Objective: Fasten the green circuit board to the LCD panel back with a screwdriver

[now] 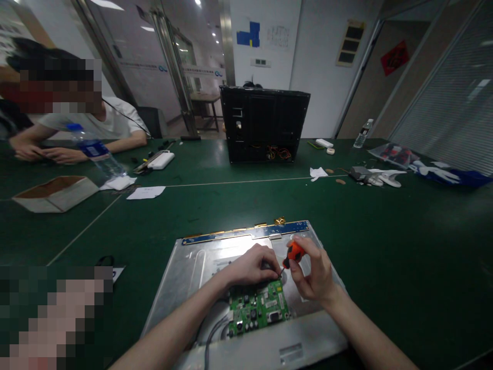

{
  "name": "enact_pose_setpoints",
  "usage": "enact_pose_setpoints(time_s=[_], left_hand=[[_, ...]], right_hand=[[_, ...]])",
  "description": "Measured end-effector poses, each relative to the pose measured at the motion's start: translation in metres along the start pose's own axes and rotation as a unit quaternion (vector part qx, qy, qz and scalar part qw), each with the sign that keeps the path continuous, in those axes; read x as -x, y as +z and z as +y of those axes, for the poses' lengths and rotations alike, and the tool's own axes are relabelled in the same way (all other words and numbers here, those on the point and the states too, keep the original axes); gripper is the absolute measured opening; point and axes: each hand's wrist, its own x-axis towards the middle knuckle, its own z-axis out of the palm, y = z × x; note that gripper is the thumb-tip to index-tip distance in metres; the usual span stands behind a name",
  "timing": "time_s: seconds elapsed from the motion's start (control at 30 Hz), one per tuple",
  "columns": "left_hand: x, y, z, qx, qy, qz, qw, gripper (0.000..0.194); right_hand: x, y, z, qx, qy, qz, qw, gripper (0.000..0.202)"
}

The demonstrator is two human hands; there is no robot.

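Observation:
My right hand grips an orange and black screwdriver, held tilted with its tip at the upper right corner of a green circuit board. Beside that tip, my left hand has its fingers curled together near the board's top edge; whatever they pinch is hidden. The board sits on the metal back of a flat display panel, which lies on the table before me. A blue circuit strip runs along the panel's far edge. A grey cable reaches the board's left side.
On the green table, a black monitor housing stands upright at the back. Left are an open box, a water bottle and paper. Gloves lie right. A co-worker sits at the far left.

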Motion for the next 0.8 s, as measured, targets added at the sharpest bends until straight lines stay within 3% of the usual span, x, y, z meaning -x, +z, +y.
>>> enact_pose_setpoints(time_s=[0.8], left_hand=[[0.0006, 0.001, -0.0018, 0.012, -0.004, 0.005, 1.0, 0.002]], right_hand=[[0.001, -0.0017, 0.0006, -0.025, 0.007, 0.006, 1.0, 0.046]])
